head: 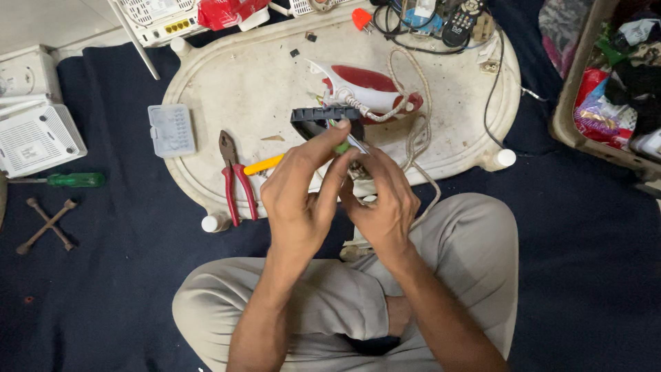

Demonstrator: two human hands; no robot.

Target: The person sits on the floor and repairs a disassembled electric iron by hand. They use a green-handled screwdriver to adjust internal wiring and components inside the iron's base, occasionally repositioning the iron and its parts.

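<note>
Both hands are pinching small parts together: the left hand (299, 200) is gripping a green-handled screwdriver (346, 143), and the right hand (384, 200) is clenching a pale piece I cannot identify, just near the red-and-white iron (368, 89). The iron is lying on a worn white oval tray table (227, 76) over dark blue cloth (110, 275). Red pliers (236, 180) and a clear bit box (171, 129) are sitting left; tangled cords are crowding the far right.

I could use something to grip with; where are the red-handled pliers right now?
In the head view, the red-handled pliers lie on the white oval tray, near its left front edge, between the small clear plastic box and the left hand.
</note>
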